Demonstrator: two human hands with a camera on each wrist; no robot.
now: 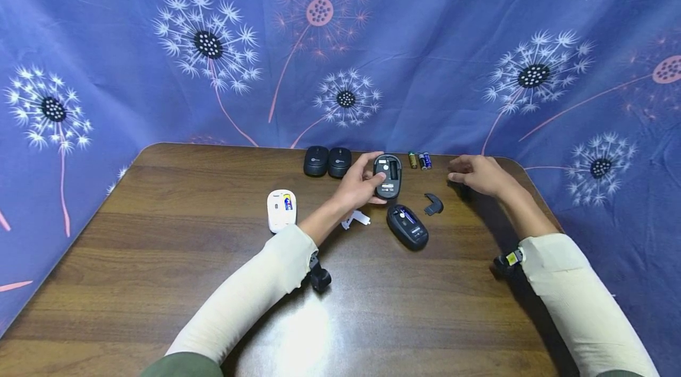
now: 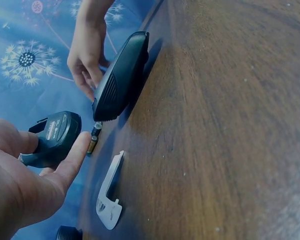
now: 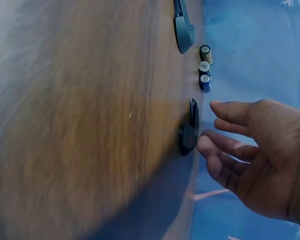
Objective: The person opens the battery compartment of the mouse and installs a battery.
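My left hand [image 1: 357, 185] grips a black mouse [image 1: 388, 189] by its sides, underside up, with its battery compartment uncovered and looking dark inside. At the right, my right hand [image 1: 476, 174] hovers with fingers loosely bent and nothing between them. Close by its fingertips lies a black battery cover [image 3: 190, 131]; whether they touch it I cannot tell. Three batteries [image 1: 420, 161] lie at the back between the hands, one gold and two blue. Another black mouse [image 1: 407, 228] lies upturned in front, a blue battery in its compartment. A second black cover [image 1: 434, 204] rests to its right.
Two black mice [image 1: 328, 162] sit side by side at the back edge. An upturned white mouse [image 1: 281, 217] with a yellow-and-blue battery lies left of the left forearm. A white cover [image 1: 355, 220] lies by the left wrist. Patterned blue cloth [image 1: 404, 58] hangs behind the table.
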